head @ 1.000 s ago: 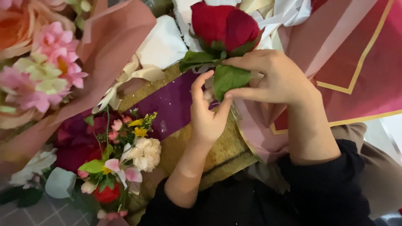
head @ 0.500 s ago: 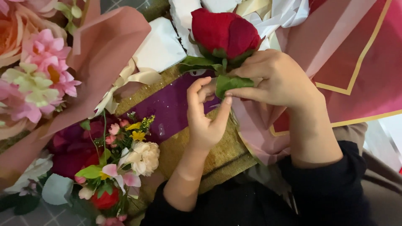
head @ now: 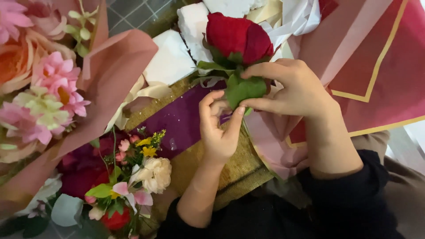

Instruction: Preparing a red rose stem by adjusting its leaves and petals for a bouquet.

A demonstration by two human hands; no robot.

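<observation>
A red artificial rose point(head: 239, 37) with green leaves point(head: 242, 88) stands near the top centre. My right hand point(head: 294, 88) grips it just below the bloom, thumb and forefinger pinching a leaf. Lower and to the left, my left hand point(head: 219, 128) has its fingers curled on the stem under that leaf. Both hands sit above a purple band point(head: 177, 124) and a gold mesh sheet point(head: 241, 166). Fingers and leaf hide the stem itself.
A big bouquet in pink wrapping paper point(head: 53, 97) fills the left side. A small posy of mixed flowers point(head: 128, 181) lies at the lower left. Red wrapping paper with gold lines point(head: 376, 66) covers the right. White foam blocks point(head: 177, 53) lie behind the rose.
The rose and both hands have shifted slightly lower in view. My left fingers have closed further on the stem under the leaf. The grip of my right hand is unchanged.
</observation>
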